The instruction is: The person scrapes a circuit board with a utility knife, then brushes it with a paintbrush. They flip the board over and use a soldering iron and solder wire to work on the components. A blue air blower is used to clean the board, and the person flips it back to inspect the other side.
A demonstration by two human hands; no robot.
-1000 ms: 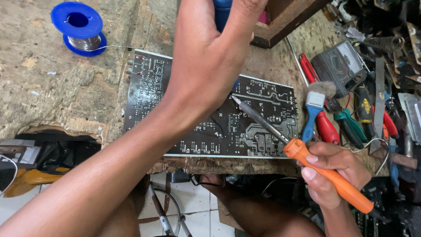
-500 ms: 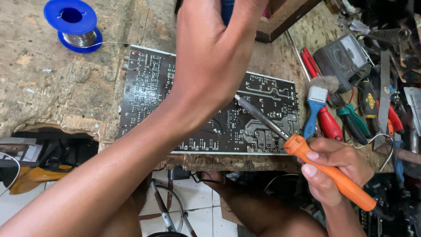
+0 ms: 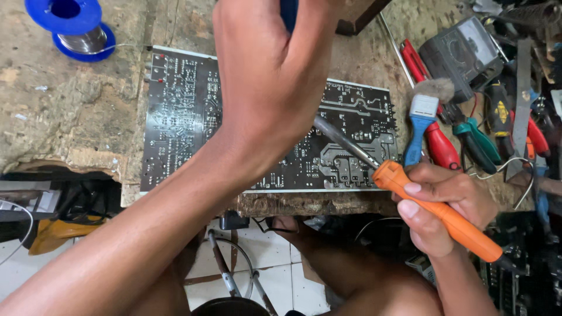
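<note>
Two hands over circuit board [image 3: 187, 123] at tabletop [image 3: 70, 117] centre. Right hand [image 3: 445, 210], 4 o'clock, clenched round orange soldering iron [image 3: 436, 213]; left hand [image 3: 275, 82] fisted on blue tool [image 3: 288, 13], hiding tip. Likely risk: blind contact, scorched tracks or burnt wrist.

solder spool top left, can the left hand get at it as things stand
Probably not right away. The left hand is closed around a blue-handled tool above the circuit board, so it has no free fingers. The path itself looks open: only bare worktop lies between it and the blue solder spool.
</note>
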